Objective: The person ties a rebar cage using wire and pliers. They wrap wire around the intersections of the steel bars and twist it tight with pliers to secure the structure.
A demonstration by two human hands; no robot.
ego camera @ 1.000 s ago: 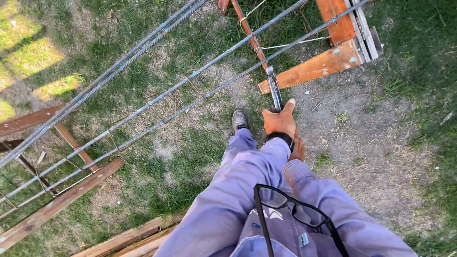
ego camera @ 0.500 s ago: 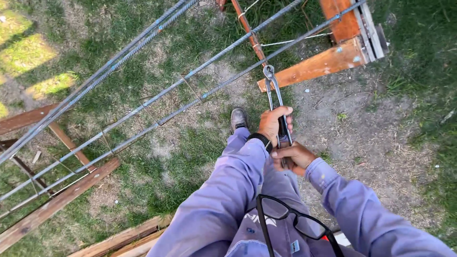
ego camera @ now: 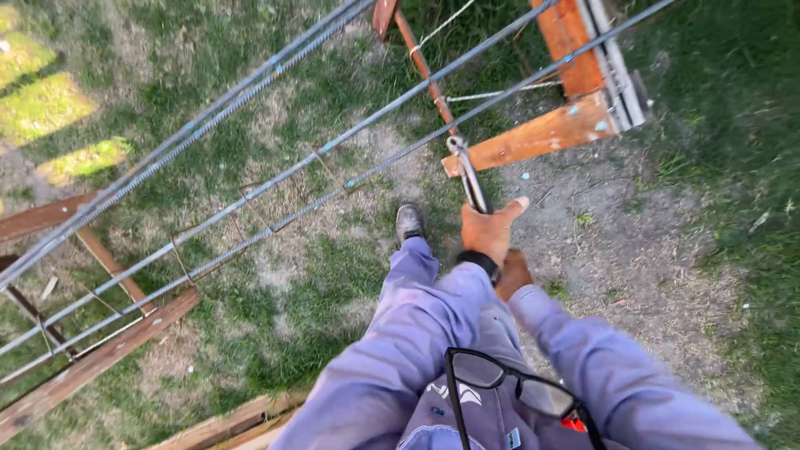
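Left hand (ego camera: 492, 229) is gripping the pliers (ego camera: 468, 173), which are sticking up past the knuckles with the tip touching the nearest rebar (ego camera: 392, 158). Right hand (ego camera: 514, 272) is tucked just behind the left, mostly hidden, so can't tell its grip.

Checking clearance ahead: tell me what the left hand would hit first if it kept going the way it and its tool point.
The left hand points its metal tool up toward the nearest steel bar. The tool tip seems to be at that bar already, so the bar comes first, with the orange wooden plank just beyond; depth is unclear.
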